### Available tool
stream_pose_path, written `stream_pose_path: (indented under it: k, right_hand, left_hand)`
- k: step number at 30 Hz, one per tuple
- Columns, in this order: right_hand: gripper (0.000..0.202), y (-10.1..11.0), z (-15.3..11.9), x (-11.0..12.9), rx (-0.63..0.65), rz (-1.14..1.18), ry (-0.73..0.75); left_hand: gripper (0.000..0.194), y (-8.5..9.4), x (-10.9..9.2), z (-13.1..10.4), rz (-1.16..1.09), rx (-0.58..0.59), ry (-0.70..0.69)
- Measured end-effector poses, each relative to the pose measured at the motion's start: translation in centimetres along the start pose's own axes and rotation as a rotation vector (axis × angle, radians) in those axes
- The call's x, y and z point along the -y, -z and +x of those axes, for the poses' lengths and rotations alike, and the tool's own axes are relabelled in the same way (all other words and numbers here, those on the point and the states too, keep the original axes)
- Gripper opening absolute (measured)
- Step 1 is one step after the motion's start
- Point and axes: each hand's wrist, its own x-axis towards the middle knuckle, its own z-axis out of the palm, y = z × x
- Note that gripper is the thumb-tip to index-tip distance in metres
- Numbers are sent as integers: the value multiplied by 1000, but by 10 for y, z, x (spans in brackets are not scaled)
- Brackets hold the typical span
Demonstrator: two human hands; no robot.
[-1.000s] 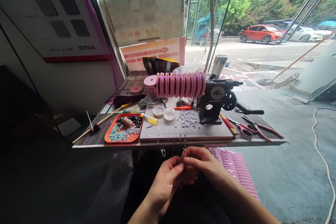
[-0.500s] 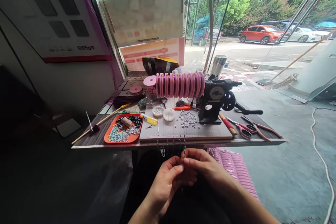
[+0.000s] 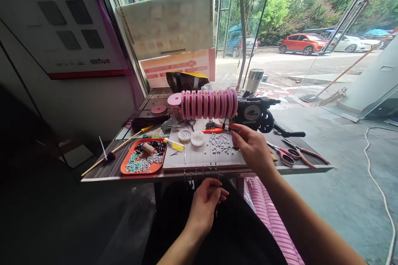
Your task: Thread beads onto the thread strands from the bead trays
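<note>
My left hand [image 3: 205,203] is closed in front of the table edge, fingers pinched round a thin beaded line [image 3: 215,169] that hangs from the pink spools. My right hand [image 3: 252,147] reaches over the board, thumb and forefinger together by a dark, thin piece [image 3: 225,125] below the right end of the spools; what lies between the fingertips is too small to make out. A row of pink spools [image 3: 209,104] sits on a black hand-cranked winder [image 3: 253,112]. Several weighted lines run down from them. Grey beads [image 3: 219,144] lie scattered on the pale board [image 3: 177,161].
An orange tray [image 3: 127,165] holds beads and a thread reel. Around it are a yellow-handled tool [image 3: 175,145], a white round lid [image 3: 197,138] and a bead dish [image 3: 184,135]. Red scissors [image 3: 286,157] and pliers [image 3: 306,156] lie right. Wrapped pink spools [image 3: 267,211] stand below the table.
My right hand has left the beaded line beside my left hand and moved up and forward to the winder's near side. The left hand stays low. The whole view has shifted slightly.
</note>
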Motion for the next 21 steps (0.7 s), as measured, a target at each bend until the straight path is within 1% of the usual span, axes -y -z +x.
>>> stream_pose_path:
  k: [3, 5, 7, 9, 11, 12, 14, 15, 18, 21]
  right_hand:
    - [32, -12, 15, 4, -62, -42, 1]
    - [30, -21, 19, 5, -111, -41, -8]
    - [29, -27, 20, 4, -135, -10, -19]
    - [28, -28, 20, 5, -129, 39, -24]
    - [27, -23, 20, 6, -99, 97, -24]
    - [25, -18, 19, 8, -76, 130, -26]
    - [24, -8, 19, 12, -15, 210, -33]
    - [24, -2, 19, 14, 18, 254, -42]
    - [25, 12, 21, 19, 116, 384, -87]
    - [24, 16, 24, 19, 203, 510, -133]
  left_hand:
    - [13, -5, -2, 4, 95, -5, -45]
    - [19, -6, -8, 3, 170, -13, -68]
    - [22, -7, -18, 1, 250, -35, -98]
    - [16, -10, -33, 1, 315, -51, -134]
    - [8, -14, -53, 4, 346, -44, -196]
    - [9, -17, -64, 8, 348, -41, -243]
    - [15, -25, -82, 19, 288, -55, -435]
    - [16, -29, -90, 26, 228, -40, -463]
    - [16, -41, -101, 47, 143, 41, -437]
    - [16, -50, -100, 59, 53, 123, -380]
